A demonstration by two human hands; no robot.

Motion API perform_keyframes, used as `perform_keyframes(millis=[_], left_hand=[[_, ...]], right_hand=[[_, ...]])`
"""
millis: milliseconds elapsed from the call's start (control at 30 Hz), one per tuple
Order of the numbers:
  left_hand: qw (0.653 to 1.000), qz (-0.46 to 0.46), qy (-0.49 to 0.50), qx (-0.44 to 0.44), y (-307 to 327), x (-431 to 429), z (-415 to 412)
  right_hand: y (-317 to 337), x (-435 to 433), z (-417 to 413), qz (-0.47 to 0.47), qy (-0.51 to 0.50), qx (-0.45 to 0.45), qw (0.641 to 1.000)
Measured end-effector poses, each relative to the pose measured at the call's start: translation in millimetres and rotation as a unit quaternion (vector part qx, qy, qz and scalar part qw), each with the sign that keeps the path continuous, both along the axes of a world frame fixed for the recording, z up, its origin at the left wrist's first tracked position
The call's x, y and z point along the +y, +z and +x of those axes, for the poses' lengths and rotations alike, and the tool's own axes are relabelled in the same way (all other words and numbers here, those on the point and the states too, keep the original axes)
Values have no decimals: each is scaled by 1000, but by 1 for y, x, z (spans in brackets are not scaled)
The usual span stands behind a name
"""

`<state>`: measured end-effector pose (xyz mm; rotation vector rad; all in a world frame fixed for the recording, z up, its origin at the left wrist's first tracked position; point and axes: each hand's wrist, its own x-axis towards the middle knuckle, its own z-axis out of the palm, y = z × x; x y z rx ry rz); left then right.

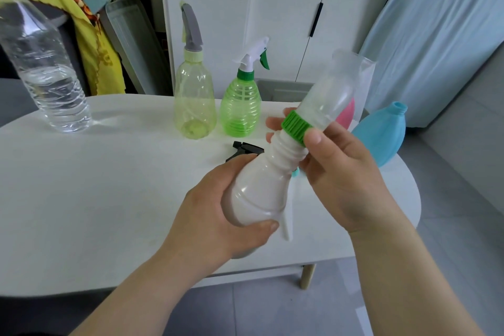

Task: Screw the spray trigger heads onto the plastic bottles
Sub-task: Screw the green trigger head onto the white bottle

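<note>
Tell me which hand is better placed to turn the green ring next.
Right. The right hand pinches the green ring between thumb and fingers, while the left hand is wrapped round the white piece below it, steadying it.

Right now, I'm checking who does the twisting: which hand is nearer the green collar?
Right. The right hand pinches the green collar itself; the left hand grips the white bottle at its wide base, well below the collar.

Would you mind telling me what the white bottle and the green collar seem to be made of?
White bottle: opaque, glossy plastic, by its soft highlights and moulded neck ridges. Green collar: likely plastic too, matte, with moulded vertical ribs.
</note>
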<state>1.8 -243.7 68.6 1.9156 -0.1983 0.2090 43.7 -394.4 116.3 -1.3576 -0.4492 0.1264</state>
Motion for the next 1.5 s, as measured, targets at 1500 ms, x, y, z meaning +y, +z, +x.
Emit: perform_keyframes(millis=[1500], left_hand=[[992, -59, -93, 64, -21, 62, 2]], right_hand=[[1, 48, 10, -100, 110, -15, 989]])
